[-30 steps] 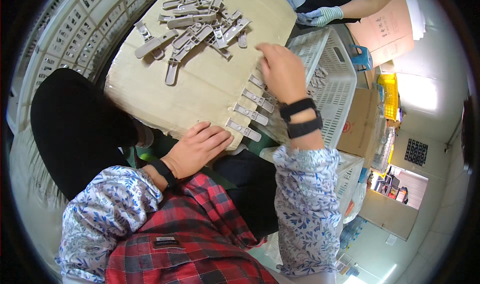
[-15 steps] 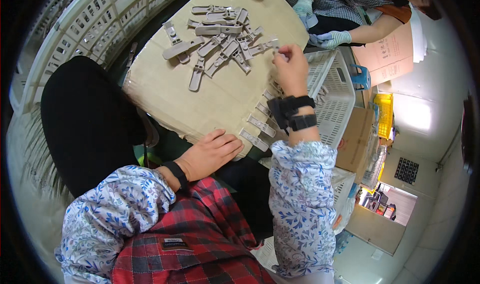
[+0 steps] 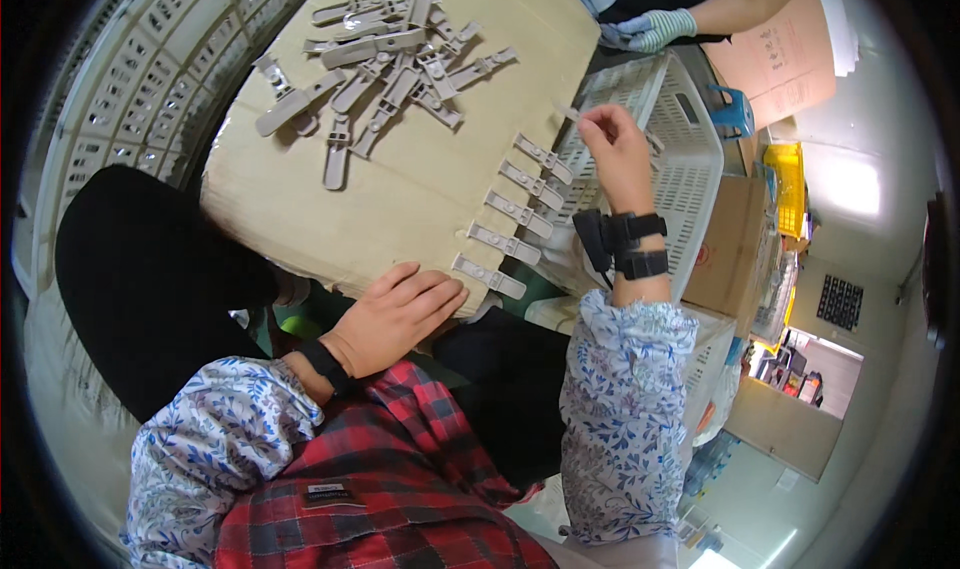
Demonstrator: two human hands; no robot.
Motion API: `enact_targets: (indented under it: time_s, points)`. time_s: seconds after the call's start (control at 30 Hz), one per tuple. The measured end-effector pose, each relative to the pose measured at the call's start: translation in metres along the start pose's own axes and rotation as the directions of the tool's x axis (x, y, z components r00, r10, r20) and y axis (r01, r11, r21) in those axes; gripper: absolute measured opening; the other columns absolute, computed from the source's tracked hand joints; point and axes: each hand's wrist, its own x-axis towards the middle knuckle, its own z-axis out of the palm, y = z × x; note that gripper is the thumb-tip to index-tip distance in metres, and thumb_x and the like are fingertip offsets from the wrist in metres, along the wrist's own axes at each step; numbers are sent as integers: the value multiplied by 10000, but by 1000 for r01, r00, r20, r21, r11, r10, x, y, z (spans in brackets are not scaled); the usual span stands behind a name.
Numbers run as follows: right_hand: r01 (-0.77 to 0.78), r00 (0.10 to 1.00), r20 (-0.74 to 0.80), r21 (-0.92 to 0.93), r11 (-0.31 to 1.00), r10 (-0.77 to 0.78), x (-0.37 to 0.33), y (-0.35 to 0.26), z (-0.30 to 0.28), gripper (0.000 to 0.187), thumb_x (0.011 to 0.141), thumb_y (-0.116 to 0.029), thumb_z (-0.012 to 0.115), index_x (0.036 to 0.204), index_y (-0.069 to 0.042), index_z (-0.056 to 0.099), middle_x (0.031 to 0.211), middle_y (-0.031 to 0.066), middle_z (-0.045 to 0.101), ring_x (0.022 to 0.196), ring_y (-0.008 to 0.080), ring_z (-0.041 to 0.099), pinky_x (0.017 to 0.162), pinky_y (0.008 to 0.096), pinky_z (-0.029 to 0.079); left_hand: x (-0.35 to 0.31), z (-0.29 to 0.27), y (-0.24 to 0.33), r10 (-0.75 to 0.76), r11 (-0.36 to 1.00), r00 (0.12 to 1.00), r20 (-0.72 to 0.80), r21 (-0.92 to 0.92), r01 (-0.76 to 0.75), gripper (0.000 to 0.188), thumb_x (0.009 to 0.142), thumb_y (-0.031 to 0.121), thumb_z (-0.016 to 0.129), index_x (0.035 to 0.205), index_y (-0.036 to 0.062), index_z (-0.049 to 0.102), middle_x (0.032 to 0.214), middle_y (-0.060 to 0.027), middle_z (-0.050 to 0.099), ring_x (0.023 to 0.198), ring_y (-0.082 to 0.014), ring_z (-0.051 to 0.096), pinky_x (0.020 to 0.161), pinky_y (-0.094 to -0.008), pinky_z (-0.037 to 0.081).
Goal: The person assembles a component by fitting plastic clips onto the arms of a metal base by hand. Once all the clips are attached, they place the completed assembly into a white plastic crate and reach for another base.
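Cardboard sheet [image 3: 300, 199] serving as worktop. Right hand [image 3: 618, 154] pinching a small grey clip [image 3: 572, 115] at the right edge, extending the row of clips [image 3: 515, 214]. Left hand [image 3: 395, 314] lying flat, gripping nothing, farther off.

Small assembly workshop: cardboard-topped bench [image 3: 420, 199] with a heap of grey plastic clips [image 3: 385, 64] ahead of the left hand [image 3: 395, 314]; white crates [image 3: 670, 159] and cartons [image 3: 730, 249] right of the right hand [image 3: 615, 154].

R hand [image 3: 612, 149] at grey clips [image 3: 515, 214], L hand [image 3: 400, 314] on cardboard [image 3: 400, 209].
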Motion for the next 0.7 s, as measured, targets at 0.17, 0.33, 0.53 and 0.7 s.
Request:
enact_targets:
  time_s: [0.17,0.33,0.53,0.7]
  points:
    - [250,968,33,-16,968,-249,5,22,14,226,831,-82,694,1049,-20,697,925,89,681,911,213,638,824,322,496,-1,-2,2,-7,1000,998,60,19,6,509,874,183,532,1378,114,556,1343,-17,550,1261,-183,503,1121,-412,337]
    - [264,964,92,-183,947,-251,4,24,15,198,809,-62,685,1003,-40,712,947,97,687,951,233,625,884,332,487,-2,-3,2,-8,1000,998,58,21,7,501,876,191,533,1371,119,561,1330,-18,557,1255,-183,506,1121,-413,335]
    - [212,976,40,2,977,-212,2,26,22,189,802,-25,684,991,-28,682,960,83,651,938,219,620,878,321,490,-2,-4,3,-6,1000,999,43,18,5,489,875,189,536,1357,117,573,1316,-25,562,1250,-183,508,1117,-412,338]
    - [176,982,68,-21,984,-174,0,28,27,168,802,-7,677,968,-11,658,970,76,625,954,212,614,893,315,485,-1,-4,2,1,1000,999,35,15,-1,488,876,188,535,1357,114,573,1308,-28,563,1246,-183,510,1110,-412,347]
